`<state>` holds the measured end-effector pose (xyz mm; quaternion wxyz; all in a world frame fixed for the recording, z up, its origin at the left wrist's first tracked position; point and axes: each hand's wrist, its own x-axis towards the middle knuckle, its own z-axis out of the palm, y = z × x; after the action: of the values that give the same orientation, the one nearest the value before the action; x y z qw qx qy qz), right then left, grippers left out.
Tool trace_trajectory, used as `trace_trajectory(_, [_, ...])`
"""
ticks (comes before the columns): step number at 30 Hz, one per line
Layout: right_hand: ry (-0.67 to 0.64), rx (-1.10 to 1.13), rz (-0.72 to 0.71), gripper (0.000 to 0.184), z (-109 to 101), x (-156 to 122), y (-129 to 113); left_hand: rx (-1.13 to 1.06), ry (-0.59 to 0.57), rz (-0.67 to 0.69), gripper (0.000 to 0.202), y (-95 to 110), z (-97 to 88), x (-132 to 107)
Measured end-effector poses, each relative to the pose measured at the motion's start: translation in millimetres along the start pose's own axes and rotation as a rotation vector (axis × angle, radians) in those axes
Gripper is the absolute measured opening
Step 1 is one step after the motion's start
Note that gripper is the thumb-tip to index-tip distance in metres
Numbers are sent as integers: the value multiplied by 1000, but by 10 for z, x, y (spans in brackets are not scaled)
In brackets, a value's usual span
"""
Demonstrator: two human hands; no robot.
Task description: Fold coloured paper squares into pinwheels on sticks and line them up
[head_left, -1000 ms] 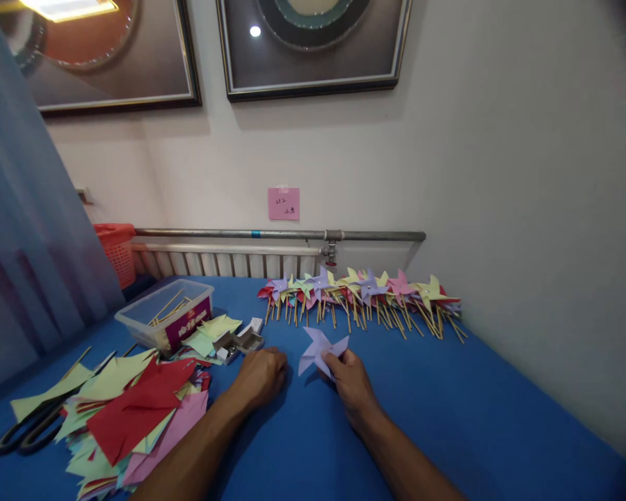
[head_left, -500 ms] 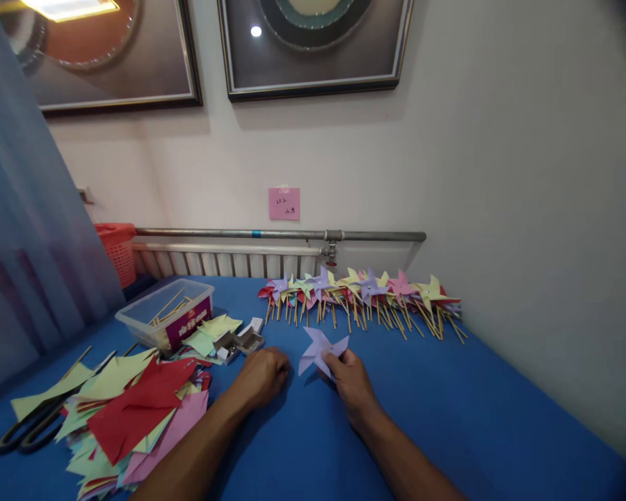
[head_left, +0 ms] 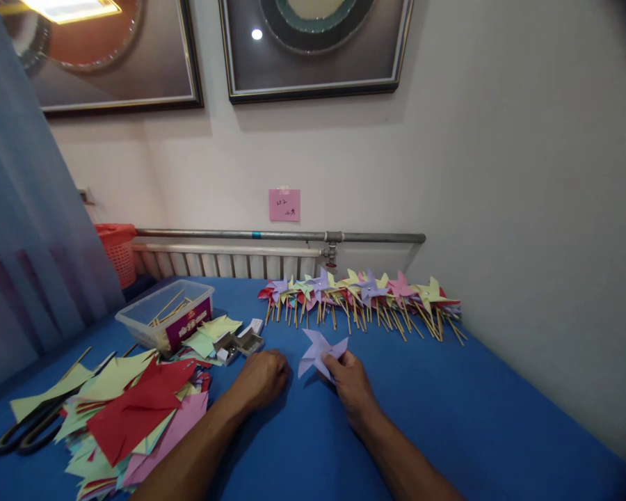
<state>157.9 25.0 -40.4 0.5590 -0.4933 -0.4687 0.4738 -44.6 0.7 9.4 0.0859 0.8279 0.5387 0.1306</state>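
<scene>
A folded lilac paper pinwheel (head_left: 316,346) is pinched at its centre by my right hand (head_left: 351,388), thumb on top, a little above the table. No stick shows on it. To its left my left hand (head_left: 264,376) rests on the blue tabletop with its fingers curled in; whatever they hold, if anything, is hidden. Just beyond that hand lie small open cardboard boxes (head_left: 238,342) with small metallic pieces inside. A heap of coloured paper sheets (head_left: 135,410), red on top, lies left of my left forearm.
Finished pinwheels on sticks (head_left: 368,289) lie in a row near the wall. A clear plastic tub (head_left: 161,306) holds thin wooden sticks. Black-handled scissors (head_left: 36,424) lie at the far left. Behind the table are a radiator (head_left: 229,261) and a red basket (head_left: 117,250).
Hardly anything differs. Both hands keep their places, and the lilac pinwheel stays in my right hand. The view has shifted very slightly.
</scene>
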Motion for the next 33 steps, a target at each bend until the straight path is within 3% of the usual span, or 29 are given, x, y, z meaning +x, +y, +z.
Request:
trace_trajectory(5, [-16, -28, -10, 40, -11, 26, 45, -32, -7, 57, 17, -20, 34, -1])
trace_trajectory(10, [-17, -53, -16, 38, -18, 23, 41, -112, 60, 52, 15, -128, 127, 39])
trace_trajectory(12, [-13, -52, -11, 38, -16, 17, 25, -261, 107, 2, 13, -185, 128, 70])
trace_trajectory(17, [-16, -35, -23, 37, 10, -12, -21, -892, 202, -191, 12, -163, 51, 118])
trace_trajectory(21, [-44, -29, -40, 36, 41, -52, -38, -1133, 318, -151, 12, 51, 81, 124])
trace_trajectory(26, [-49, -21, -38, 36, 82, -112, -86, -1122, 388, -133, 7, 259, 205, 137])
trace_trajectory(33, [-108, -63, -74, 30, 150, -203, -157, -964, 365, -57, 9, 296, 232, 115])
